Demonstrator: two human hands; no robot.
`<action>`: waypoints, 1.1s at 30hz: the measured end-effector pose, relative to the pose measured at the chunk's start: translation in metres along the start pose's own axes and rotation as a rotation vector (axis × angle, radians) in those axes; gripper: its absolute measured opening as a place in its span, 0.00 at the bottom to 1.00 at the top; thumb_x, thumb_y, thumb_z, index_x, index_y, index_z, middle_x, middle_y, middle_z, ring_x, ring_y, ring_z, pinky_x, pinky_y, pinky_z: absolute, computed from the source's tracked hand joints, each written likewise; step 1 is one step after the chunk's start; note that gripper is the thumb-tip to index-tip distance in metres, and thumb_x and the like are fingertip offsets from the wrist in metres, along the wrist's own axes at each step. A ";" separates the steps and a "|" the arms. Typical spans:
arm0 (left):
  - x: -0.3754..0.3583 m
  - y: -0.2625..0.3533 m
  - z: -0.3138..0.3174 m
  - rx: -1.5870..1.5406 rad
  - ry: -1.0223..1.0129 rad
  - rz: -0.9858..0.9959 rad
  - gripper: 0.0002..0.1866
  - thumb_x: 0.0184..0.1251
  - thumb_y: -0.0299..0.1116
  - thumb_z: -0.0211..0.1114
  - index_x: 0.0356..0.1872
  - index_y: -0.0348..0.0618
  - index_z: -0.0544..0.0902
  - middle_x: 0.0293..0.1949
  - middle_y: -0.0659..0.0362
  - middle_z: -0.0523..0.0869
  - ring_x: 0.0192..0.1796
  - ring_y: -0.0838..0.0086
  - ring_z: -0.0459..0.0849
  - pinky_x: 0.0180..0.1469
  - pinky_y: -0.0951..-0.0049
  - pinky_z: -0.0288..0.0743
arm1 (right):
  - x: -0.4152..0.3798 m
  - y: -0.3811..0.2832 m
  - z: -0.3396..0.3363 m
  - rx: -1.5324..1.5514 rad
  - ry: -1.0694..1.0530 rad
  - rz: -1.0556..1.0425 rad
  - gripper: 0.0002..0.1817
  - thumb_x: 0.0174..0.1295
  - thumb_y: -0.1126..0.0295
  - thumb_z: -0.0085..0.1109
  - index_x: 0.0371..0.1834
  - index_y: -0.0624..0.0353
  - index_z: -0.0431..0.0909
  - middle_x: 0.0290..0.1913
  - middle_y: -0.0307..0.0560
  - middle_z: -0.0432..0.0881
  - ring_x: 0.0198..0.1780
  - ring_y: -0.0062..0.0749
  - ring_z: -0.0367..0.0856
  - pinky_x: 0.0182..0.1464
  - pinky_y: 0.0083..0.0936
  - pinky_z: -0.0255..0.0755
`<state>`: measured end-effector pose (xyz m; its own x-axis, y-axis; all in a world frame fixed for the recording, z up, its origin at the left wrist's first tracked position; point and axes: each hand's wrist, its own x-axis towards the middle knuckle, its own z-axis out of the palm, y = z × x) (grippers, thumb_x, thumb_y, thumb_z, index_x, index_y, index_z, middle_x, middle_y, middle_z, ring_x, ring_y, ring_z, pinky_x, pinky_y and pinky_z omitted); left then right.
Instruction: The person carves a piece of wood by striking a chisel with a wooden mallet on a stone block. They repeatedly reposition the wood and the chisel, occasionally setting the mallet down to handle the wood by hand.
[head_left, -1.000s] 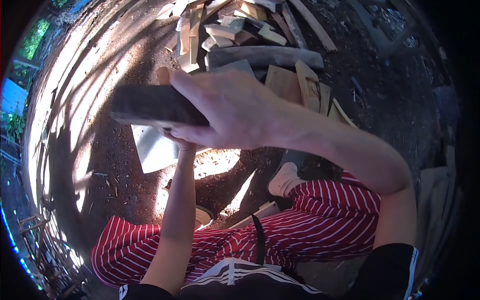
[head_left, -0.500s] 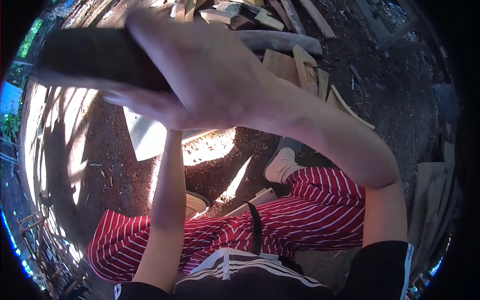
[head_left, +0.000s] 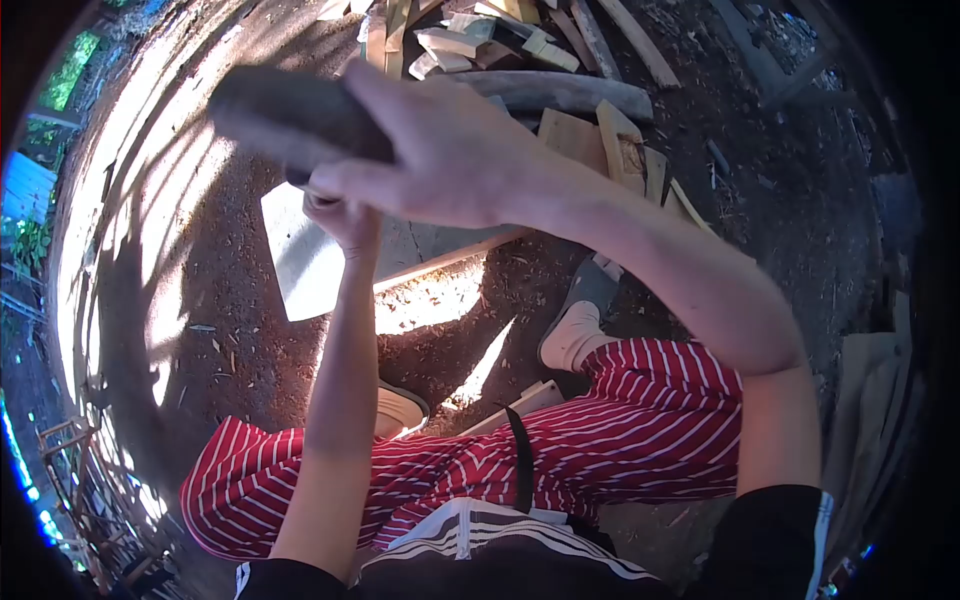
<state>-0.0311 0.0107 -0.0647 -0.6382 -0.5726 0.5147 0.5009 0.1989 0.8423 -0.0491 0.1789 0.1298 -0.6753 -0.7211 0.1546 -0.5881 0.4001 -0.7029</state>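
Note:
A dark, thick piece of wood (head_left: 290, 112), blurred by motion, is held up at the upper left. My right hand (head_left: 430, 150) grips its right end, with the thumb and fingers on either side. Just below, my left hand (head_left: 345, 220) has its fingers curled at the underside of the dark piece; what it holds is mostly hidden behind the piece and my right hand. Beneath both hands lies a flat grey board (head_left: 300, 265) on the ground, its left part in bright sun.
Wood offcuts (head_left: 490, 40) and a long grey log (head_left: 560, 92) lie beyond the board. Cut wood blocks (head_left: 620, 150) sit right of centre. Planks (head_left: 870, 400) lean at the far right. A small wooden piece (head_left: 540, 395) lies between my legs.
The dark piece and my right hand have moved away from the camera and to the right, looking smaller. My left hand, hidden before, now shows beneath them.

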 end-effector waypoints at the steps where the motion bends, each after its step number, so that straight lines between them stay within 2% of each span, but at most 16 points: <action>1: 0.009 0.036 0.008 -0.056 0.003 -0.136 0.12 0.58 0.33 0.71 0.33 0.41 0.75 0.23 0.63 0.80 0.24 0.78 0.78 0.29 0.75 0.72 | 0.001 0.015 0.005 -0.004 -0.012 -0.013 0.29 0.62 0.47 0.58 0.47 0.65 0.70 0.34 0.60 0.84 0.35 0.50 0.87 0.38 0.42 0.81; 2: 0.021 0.028 0.003 -0.045 0.089 -0.234 0.10 0.59 0.31 0.69 0.31 0.40 0.76 0.16 0.65 0.76 0.16 0.83 0.73 0.20 0.79 0.66 | 0.003 0.033 0.011 -0.031 0.069 0.047 0.31 0.61 0.46 0.58 0.48 0.67 0.69 0.34 0.61 0.84 0.36 0.51 0.87 0.40 0.42 0.81; 3: 0.027 0.044 -0.001 -0.020 0.178 -0.328 0.08 0.62 0.29 0.67 0.30 0.40 0.75 0.15 0.65 0.75 0.14 0.83 0.71 0.16 0.79 0.62 | 0.003 0.050 0.018 -0.056 0.159 0.109 0.33 0.61 0.45 0.57 0.50 0.68 0.68 0.34 0.62 0.84 0.37 0.52 0.87 0.42 0.42 0.80; 5: 0.038 0.054 -0.018 -0.145 0.272 -0.366 0.08 0.63 0.27 0.65 0.29 0.41 0.73 0.14 0.66 0.72 0.13 0.84 0.68 0.13 0.80 0.57 | -0.002 0.089 0.034 -0.068 0.070 0.333 0.34 0.61 0.43 0.57 0.51 0.67 0.67 0.37 0.64 0.84 0.40 0.55 0.86 0.46 0.44 0.79; 6: 0.040 0.059 -0.024 -0.208 0.294 -0.332 0.09 0.64 0.27 0.65 0.28 0.42 0.72 0.13 0.66 0.70 0.11 0.84 0.65 0.12 0.80 0.54 | -0.010 0.113 0.048 -0.108 0.079 0.357 0.38 0.60 0.40 0.57 0.56 0.67 0.65 0.40 0.67 0.84 0.43 0.58 0.85 0.47 0.44 0.78; 7: 0.043 0.062 -0.029 -0.210 0.332 -0.317 0.11 0.64 0.28 0.66 0.28 0.43 0.71 0.12 0.66 0.69 0.11 0.84 0.65 0.12 0.80 0.54 | -0.017 0.134 0.061 -0.147 0.085 0.378 0.42 0.59 0.38 0.57 0.60 0.67 0.64 0.43 0.70 0.83 0.47 0.61 0.84 0.48 0.44 0.78; 9: 0.046 0.067 -0.034 -0.178 0.296 -0.261 0.12 0.64 0.30 0.67 0.28 0.44 0.71 0.12 0.65 0.69 0.10 0.83 0.65 0.11 0.79 0.55 | -0.028 0.154 0.080 -0.269 0.020 0.540 0.33 0.60 0.43 0.58 0.52 0.63 0.67 0.39 0.65 0.85 0.44 0.59 0.85 0.49 0.47 0.78; 12: 0.046 0.067 -0.028 -0.202 0.242 -0.191 0.13 0.63 0.34 0.69 0.27 0.43 0.71 0.12 0.64 0.71 0.10 0.82 0.68 0.12 0.79 0.58 | -0.041 0.168 0.099 -0.307 -0.018 0.536 0.32 0.59 0.46 0.60 0.54 0.63 0.66 0.38 0.63 0.85 0.42 0.60 0.85 0.47 0.48 0.78; 13: 0.043 0.068 -0.026 -0.190 0.185 -0.191 0.13 0.65 0.31 0.65 0.26 0.45 0.69 0.15 0.61 0.73 0.12 0.79 0.69 0.12 0.77 0.60 | -0.040 0.169 0.104 -0.298 -0.020 0.531 0.32 0.59 0.46 0.60 0.54 0.63 0.66 0.38 0.63 0.85 0.42 0.60 0.85 0.47 0.48 0.78; 16: 0.033 0.066 -0.014 -0.182 0.160 -0.182 0.12 0.65 0.30 0.64 0.27 0.44 0.69 0.15 0.60 0.72 0.12 0.79 0.69 0.13 0.77 0.61 | -0.046 0.168 0.109 -0.401 -0.009 0.465 0.32 0.58 0.48 0.62 0.56 0.60 0.65 0.37 0.61 0.85 0.39 0.60 0.85 0.43 0.48 0.79; 18: 0.026 0.058 -0.011 -0.112 0.127 -0.092 0.10 0.66 0.28 0.62 0.29 0.42 0.68 0.14 0.60 0.72 0.12 0.78 0.69 0.14 0.77 0.61 | -0.047 0.166 0.112 -0.440 0.052 0.441 0.32 0.57 0.49 0.63 0.56 0.58 0.65 0.36 0.60 0.84 0.36 0.58 0.86 0.40 0.47 0.80; 24: 0.012 0.045 -0.014 -0.142 -0.008 0.019 0.09 0.66 0.28 0.61 0.33 0.41 0.68 0.13 0.59 0.72 0.13 0.78 0.70 0.15 0.77 0.62 | -0.048 0.158 0.113 -0.432 0.086 0.443 0.32 0.57 0.51 0.64 0.56 0.59 0.64 0.37 0.62 0.83 0.36 0.61 0.84 0.40 0.49 0.79; 28: 0.003 0.042 -0.010 -0.116 -0.024 -0.001 0.07 0.66 0.26 0.60 0.34 0.39 0.69 0.15 0.59 0.74 0.13 0.79 0.71 0.16 0.78 0.63 | -0.049 0.155 0.111 -0.429 0.079 0.467 0.32 0.57 0.51 0.64 0.57 0.59 0.64 0.37 0.61 0.83 0.35 0.61 0.84 0.39 0.49 0.79; 30: 0.000 0.038 -0.010 -0.100 -0.062 0.024 0.07 0.66 0.26 0.60 0.33 0.39 0.70 0.15 0.60 0.74 0.13 0.79 0.71 0.16 0.78 0.63 | -0.048 0.153 0.110 -0.429 0.039 0.502 0.33 0.58 0.50 0.63 0.60 0.58 0.64 0.41 0.60 0.83 0.39 0.59 0.85 0.44 0.46 0.80; 33: 0.000 0.034 -0.007 -0.065 -0.094 0.070 0.06 0.65 0.24 0.60 0.32 0.39 0.70 0.15 0.60 0.74 0.13 0.80 0.70 0.16 0.78 0.63 | -0.047 0.152 0.109 -0.443 0.018 0.518 0.34 0.58 0.50 0.62 0.61 0.58 0.63 0.42 0.61 0.83 0.40 0.60 0.85 0.45 0.46 0.80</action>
<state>-0.0096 0.0121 -0.0374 -0.6506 -0.4814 0.5874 0.5812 0.1821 0.7931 -0.0582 0.2119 -0.0602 -0.9240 -0.3660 -0.1106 -0.3110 0.8878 -0.3393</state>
